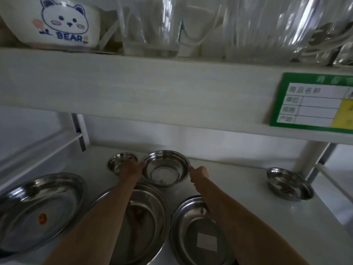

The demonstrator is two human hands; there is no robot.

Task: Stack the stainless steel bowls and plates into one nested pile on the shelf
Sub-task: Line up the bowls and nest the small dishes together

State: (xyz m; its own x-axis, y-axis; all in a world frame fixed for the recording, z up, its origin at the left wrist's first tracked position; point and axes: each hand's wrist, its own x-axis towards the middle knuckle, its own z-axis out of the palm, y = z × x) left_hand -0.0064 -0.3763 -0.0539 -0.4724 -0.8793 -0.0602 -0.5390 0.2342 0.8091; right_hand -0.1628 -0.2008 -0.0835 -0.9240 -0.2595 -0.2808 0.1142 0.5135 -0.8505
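Gripping steel bowl (165,168) rims, left hand (131,168), right hand (198,174)

bowl (165,168): steel, upright, shelf centre | small bowls (122,162) left, (289,183) right | plates (41,211) front

A pale shelf unit (133,88) is filling the view, its thick upper board (172,104) running across above a lower shelf surface (238,180). A white wall (210,142) is showing behind. A white upright post (305,155) is standing at right, a metal bracket (79,131) at left. Soft light is coming from the sides.
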